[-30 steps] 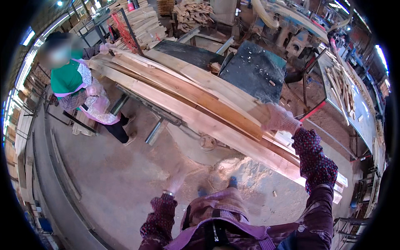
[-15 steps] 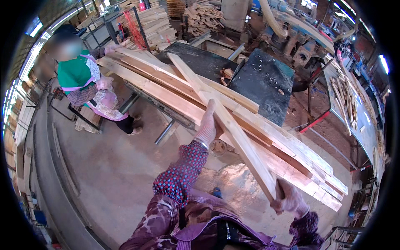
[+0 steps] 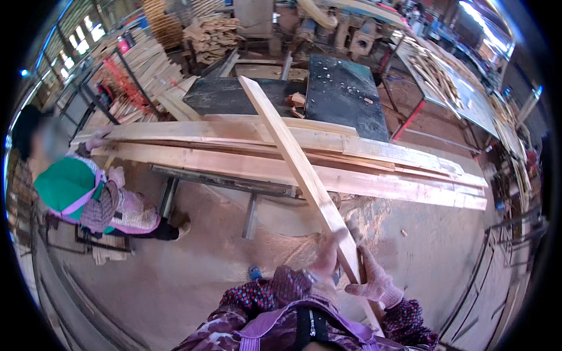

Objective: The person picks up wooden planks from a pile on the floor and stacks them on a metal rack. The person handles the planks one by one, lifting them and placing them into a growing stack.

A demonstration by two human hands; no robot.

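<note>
A long pale wooden plank (image 3: 293, 158) slants from above the pile down toward my body, its far end over the stacked boards. Both hands grip its near part in light work gloves. My left hand (image 3: 328, 254) is closed on the plank's left side, its fingers partly blurred. Just beyond the right edge, a little nearer to me, my right hand (image 3: 373, 281) holds it with the thumb across the top face. Under the plank's far half lie several long boards (image 3: 234, 167), side by side, running from left to right.
A co-worker in a green top (image 3: 65, 186) stands at the left, one hand on the boards' end. Black machine tables (image 3: 345, 96) stand behind the boards. Stacked timber (image 3: 140, 76) fills the back left; a metal table (image 3: 430, 82) with wood strips is at the back right.
The plank has come nearer to my body. My left hand has slid from its middle to its near part, beside the right hand. The view has turned.
</note>
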